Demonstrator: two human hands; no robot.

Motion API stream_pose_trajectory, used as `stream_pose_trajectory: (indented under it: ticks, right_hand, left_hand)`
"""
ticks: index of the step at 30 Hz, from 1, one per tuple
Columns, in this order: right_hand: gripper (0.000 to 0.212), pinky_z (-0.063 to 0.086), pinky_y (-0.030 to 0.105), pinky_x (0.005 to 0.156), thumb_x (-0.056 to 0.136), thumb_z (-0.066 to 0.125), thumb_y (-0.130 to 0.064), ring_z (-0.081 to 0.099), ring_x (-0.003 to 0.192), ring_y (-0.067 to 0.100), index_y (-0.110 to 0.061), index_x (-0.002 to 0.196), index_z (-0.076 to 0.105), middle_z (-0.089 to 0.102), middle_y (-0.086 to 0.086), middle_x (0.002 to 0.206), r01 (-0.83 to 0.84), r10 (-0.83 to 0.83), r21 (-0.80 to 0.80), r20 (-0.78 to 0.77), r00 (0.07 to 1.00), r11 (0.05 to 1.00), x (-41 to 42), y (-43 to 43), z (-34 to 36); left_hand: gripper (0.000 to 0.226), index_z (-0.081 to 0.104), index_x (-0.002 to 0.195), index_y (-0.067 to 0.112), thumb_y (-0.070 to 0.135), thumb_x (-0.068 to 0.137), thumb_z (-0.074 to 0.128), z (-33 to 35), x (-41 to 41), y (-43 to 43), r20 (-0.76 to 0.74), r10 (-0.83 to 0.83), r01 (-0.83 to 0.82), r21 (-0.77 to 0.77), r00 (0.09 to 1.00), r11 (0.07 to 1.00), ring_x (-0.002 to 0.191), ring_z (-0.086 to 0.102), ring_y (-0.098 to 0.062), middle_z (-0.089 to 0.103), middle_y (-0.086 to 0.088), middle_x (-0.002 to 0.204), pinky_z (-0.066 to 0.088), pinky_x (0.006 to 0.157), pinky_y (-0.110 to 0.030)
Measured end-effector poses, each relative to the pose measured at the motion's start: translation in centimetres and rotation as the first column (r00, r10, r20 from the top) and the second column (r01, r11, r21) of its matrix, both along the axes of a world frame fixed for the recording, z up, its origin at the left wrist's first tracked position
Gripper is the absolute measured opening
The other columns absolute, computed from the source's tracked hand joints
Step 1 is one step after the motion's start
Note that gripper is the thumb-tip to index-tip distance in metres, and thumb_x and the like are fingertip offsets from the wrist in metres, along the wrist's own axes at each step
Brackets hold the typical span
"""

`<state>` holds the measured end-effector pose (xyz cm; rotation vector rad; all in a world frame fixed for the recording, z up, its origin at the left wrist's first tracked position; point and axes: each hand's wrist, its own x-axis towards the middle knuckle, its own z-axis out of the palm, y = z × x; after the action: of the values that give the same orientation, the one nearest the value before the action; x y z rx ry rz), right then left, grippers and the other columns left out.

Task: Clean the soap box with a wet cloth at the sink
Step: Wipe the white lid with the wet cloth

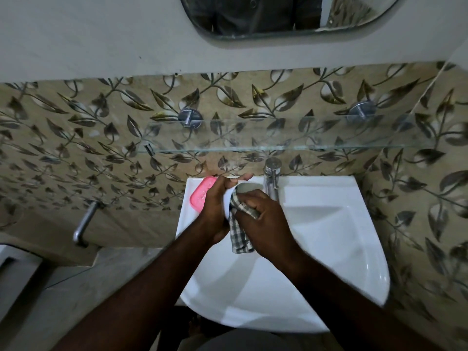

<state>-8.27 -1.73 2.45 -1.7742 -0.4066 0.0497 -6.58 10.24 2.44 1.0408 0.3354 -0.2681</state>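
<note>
Over sink (pixel 329 224), left hand (pixel 215 206) holds soap box (pixel 226 203) (cloth (pixel 239 236) inside)

white sink (pixel 329 188) carries pink soap (pixel 199 194) (back left corner)

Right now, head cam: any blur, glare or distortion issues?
Head view: dim overall, with the white sink the brightest area and no hard glare. The wide angle bows the glass shelf and the wall lines. Forearm edges near the right hand, which grips the checked cloth, look motion-soft. The white soap box in the left hand barely separates from the basin.
</note>
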Motion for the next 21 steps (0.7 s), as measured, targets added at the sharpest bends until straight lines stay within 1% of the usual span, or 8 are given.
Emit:
stream_pose_trajectory:
  ticks: [2, 5, 7, 9, 13, 15, 18, 21]
  right_hand:
    - [0.022, 0.046, 0.018, 0.08, 0.081, 0.063, -0.006, 0.06, 0.095, 0.01, -0.015, 0.099, 0.072, 0.064, 0.002, 0.105, 0.027, 0.021, -0.153, 0.301, 0.953, 0.988, 0.4, -0.6, -0.7]
    - [0.028, 0.048, 0.033, 0.071, 0.076, 0.061, -0.006, 0.06, 0.087, 0.03, -0.017, 0.101, 0.069, 0.066, 0.011, 0.102, 0.262, 0.163, -0.433, 0.728, 0.666, 0.863, 2.3, -1.9, -2.3]
    - [0.028, 0.044, 0.036, 0.062, 0.081, 0.062, -0.007, 0.059, 0.079, 0.032, -0.019, 0.106, 0.068, 0.065, 0.01, 0.094, 0.411, 0.208, -0.498, 0.793, 0.573, 0.763, 3.7, -2.7, -2.6]
    - [0.026, 0.038, 0.035, 0.056, 0.08, 0.063, -0.009, 0.056, 0.072, 0.03, -0.02, 0.102, 0.069, 0.059, 0.007, 0.083, 0.505, 0.179, -0.536, 0.784, 0.594, 0.676, 4.7, -3.1, -2.8]
    - [0.017, 0.042, 0.032, 0.052, 0.073, 0.063, -0.012, 0.059, 0.072, 0.032, -0.017, 0.089, 0.066, 0.055, 0.007, 0.082, 0.38, 0.029, -0.715, 0.488, 0.872, 0.586, 3.2, -2.4, -3.6]
    - [0.006, 0.046, 0.032, 0.062, 0.079, 0.06, -0.021, 0.061, 0.08, 0.03, -0.019, 0.083, 0.063, 0.06, 0.005, 0.087, 0.17, -0.076, -0.71, 0.163, 0.984, 0.683, 2.5, -2.1, -4.0]
    - [0.026, 0.041, 0.033, 0.056, 0.08, 0.063, -0.016, 0.057, 0.059, 0.02, -0.016, 0.056, 0.053, 0.056, 0.001, 0.058, -0.076, -0.004, -0.402, -0.195, 0.981, 0.913, 2.9, -2.8, -3.4]
    - [0.019, 0.041, 0.027, 0.057, 0.082, 0.067, -0.018, 0.055, 0.059, 0.015, -0.01, 0.065, 0.063, 0.06, 0.007, 0.062, -0.205, 0.195, 0.028, -0.457, 0.868, 0.978, 2.4, -3.1, -1.3]
  left_hand:
    - [0.051, 0.059, 0.129, 0.011, 0.031, 0.092, 0.031, -0.3, 0.1, 0.1, -0.016, -0.028, 0.027, -0.028, 0.999, 0.999, 0.08, 0.066, -0.024, 0.07, -0.014, 0.094, 0.054, 0.068, -0.027]
    - [0.052, 0.058, 0.131, 0.012, 0.034, 0.089, 0.035, -0.3, -0.2, -0.3, -0.037, -0.038, 0.036, -0.059, 0.999, 0.998, 0.082, 0.066, -0.023, 0.069, -0.011, 0.099, 0.053, 0.07, -0.032]
    - [0.05, 0.058, 0.13, 0.012, 0.035, 0.093, 0.033, -0.4, -0.3, -0.6, -0.022, -0.018, 0.015, -0.13, 1.0, 0.991, 0.091, 0.066, -0.026, 0.069, -0.012, 0.107, 0.052, 0.083, -0.045]
    - [0.044, 0.06, 0.122, 0.014, 0.033, 0.093, 0.033, -0.2, -0.4, -1.0, 0.001, 0.003, -0.002, -0.17, 1.0, 0.986, 0.098, 0.063, -0.03, 0.067, -0.014, 0.111, 0.043, 0.095, -0.056]
    - [0.052, 0.056, 0.122, 0.016, 0.029, 0.072, 0.049, -0.7, -0.8, -1.6, 0.01, -0.009, 0.009, -0.065, 1.0, 0.998, 0.089, 0.063, -0.026, 0.067, -0.008, 0.1, 0.045, 0.088, -0.043]
    - [0.061, 0.055, 0.127, 0.017, 0.029, 0.068, 0.05, -1.3, -1.2, -1.7, -0.008, -0.001, 0.001, -0.023, 1.0, 1.0, 0.085, 0.066, -0.022, 0.069, -0.007, 0.103, 0.046, 0.079, -0.035]
    - [0.06, 0.059, 0.127, 0.017, 0.028, 0.068, 0.054, -2.2, -1.7, -1.8, 0.027, 0.058, -0.059, 0.048, 0.998, 0.997, 0.089, 0.066, -0.025, 0.069, -0.013, 0.108, 0.047, 0.076, -0.033]
    - [0.056, 0.065, 0.122, 0.019, 0.027, 0.067, 0.059, -2.5, -1.6, -1.7, 0.143, 0.082, -0.098, 0.106, 0.986, 0.99, 0.097, 0.06, -0.032, 0.064, -0.019, 0.109, 0.045, 0.085, -0.038]
